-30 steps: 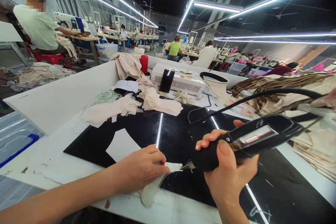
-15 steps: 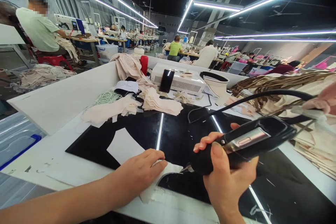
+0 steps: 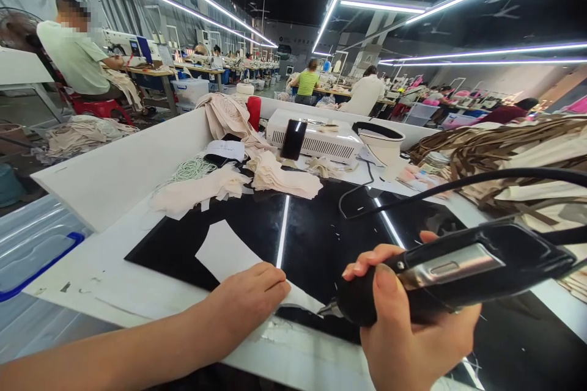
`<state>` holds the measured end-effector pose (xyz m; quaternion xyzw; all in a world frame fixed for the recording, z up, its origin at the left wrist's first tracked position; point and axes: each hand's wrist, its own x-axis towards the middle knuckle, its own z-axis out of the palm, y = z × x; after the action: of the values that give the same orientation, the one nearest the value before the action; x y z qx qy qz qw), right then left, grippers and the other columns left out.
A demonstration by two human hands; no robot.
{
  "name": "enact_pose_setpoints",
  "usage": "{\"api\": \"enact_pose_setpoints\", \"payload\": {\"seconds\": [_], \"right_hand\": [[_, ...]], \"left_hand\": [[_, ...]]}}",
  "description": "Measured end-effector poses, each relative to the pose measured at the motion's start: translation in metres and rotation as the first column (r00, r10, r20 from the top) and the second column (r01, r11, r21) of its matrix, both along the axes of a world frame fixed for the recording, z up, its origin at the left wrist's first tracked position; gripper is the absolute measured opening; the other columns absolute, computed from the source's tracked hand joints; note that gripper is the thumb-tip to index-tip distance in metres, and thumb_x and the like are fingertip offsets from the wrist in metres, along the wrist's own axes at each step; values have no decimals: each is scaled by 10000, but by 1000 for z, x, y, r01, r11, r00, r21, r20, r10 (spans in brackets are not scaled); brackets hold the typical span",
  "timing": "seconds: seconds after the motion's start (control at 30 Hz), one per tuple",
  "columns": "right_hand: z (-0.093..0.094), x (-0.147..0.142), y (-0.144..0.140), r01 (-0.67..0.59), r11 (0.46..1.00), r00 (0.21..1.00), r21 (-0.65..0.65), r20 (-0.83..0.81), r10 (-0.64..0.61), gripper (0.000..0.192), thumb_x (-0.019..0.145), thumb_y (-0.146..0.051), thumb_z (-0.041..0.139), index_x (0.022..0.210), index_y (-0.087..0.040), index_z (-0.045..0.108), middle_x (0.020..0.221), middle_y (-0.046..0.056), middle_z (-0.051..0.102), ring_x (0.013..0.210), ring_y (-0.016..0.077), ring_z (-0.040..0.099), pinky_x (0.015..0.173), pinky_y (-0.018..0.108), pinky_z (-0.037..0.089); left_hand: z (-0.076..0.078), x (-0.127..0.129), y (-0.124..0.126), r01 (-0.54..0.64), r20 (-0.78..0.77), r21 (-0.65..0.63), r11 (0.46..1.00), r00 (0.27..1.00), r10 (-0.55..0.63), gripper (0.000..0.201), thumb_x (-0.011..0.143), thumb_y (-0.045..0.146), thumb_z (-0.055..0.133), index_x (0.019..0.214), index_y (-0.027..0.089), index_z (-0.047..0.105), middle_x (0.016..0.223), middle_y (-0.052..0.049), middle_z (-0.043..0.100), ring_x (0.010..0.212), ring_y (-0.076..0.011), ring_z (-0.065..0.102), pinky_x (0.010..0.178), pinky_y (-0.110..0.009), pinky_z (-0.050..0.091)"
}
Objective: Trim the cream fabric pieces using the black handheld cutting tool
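The right hand (image 3: 403, 330) wraps firmly around one black handheld tool (image 3: 458, 272) with a silver panel. The left hand (image 3: 247, 302) rests palm-down, fingers bent and close together, on one white piece (image 3: 224, 250); whether it also pinches the edge cannot be told. The piece lies on the one black sheet (image 3: 330, 226), stretching from the left hand's 11 o'clock to its 3, where the tool's metal tip (image 3: 331, 310) reaches its pointed end.

On the white table (image 3: 92, 299), by that same clock, sit two piles of pale cut pieces: one pile (image 3: 202, 189) at 11, the other (image 3: 284, 178) just short of 1. Beyond come one tangle of green cord (image 3: 192, 170) at 11, one white label (image 3: 227, 149) near 12, its print too small to read, and one red spool (image 3: 254, 112) at 12. One dark phone (image 3: 293, 139) leans at 1 against one vented white machine (image 3: 330, 140). Brown straps (image 3: 495, 146) heap at 2, too jumbled to count.

Three co-workers sit nearest: one at 11, two around 1. Lettering on the far wall (image 3: 312, 41) is blurred.
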<state>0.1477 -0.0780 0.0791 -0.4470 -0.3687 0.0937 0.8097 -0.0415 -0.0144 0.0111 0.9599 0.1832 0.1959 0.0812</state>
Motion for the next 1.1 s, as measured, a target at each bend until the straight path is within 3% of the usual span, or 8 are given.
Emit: {"api": "enact_pose_setpoints", "payload": {"seconds": [0.2,0.3,0.4,0.5,0.6,0.93,1.1], "right_hand": [[4,-4,-3,-19,1000,1000,3,-18,19,580,821,-239,871,1328,-265,590,815,-38,707,607,140,677,561,298,602],[4,-6,-4,-23,1000,1000,5,-6,23,573,826,-235,863,1327,-261,587,816,-33,711,596,143,676,543,297,598],[4,-7,-4,-18,1000,1000,5,-8,18,584,817,-223,869,1328,-255,588,809,-30,709,595,149,676,536,305,600],[4,-9,-5,-18,1000,1000,-1,-18,18,590,816,-234,872,1333,-260,589,802,-30,704,603,154,675,544,313,601],[5,-9,-7,-14,1000,999,-16,-39,13,596,809,-259,879,1332,-268,593,805,-31,699,614,155,673,563,323,607],[12,-4,16,-92,994,992,57,-76,96,547,811,-266,867,1296,-275,615,776,-44,692,589,149,639,533,317,598],[8,-8,27,-166,984,984,60,-54,169,519,846,-254,840,1307,-285,604,790,-46,705,593,142,650,558,316,604]], "left_hand": [[3,-1,1,-1,-24,-16,1000,1000,0,325,900,-66,546,1101,190,556,1070,-35,659,973,-196,644,809,-274,556],[6,4,-3,-19,-87,104,994,996,28,243,966,-37,513,1058,184,555,959,-23,641,859,-185,632,753,-281,537],[5,11,-10,12,-148,273,962,989,29,50,1075,213,573,1092,166,573,911,-40,633,800,-207,618,719,-323,531],[1,15,-18,-7,-147,328,945,987,58,468,971,524,745,1208,154,583,948,-57,653,857,-242,630,756,-356,542],[-3,17,-24,-25,-127,359,933,989,75,721,827,647,841,1271,138,590,1006,-83,682,921,-265,638,797,-369,547],[-10,15,-31,-79,-68,358,930,992,110,772,825,629,849,1353,138,573,1081,-107,691,981,-276,626,852,-376,542],[-11,13,-31,-72,-9,309,948,997,79,793,791,618,876,1341,128,583,1075,-99,672,986,-278,627,883,-383,550]]}}
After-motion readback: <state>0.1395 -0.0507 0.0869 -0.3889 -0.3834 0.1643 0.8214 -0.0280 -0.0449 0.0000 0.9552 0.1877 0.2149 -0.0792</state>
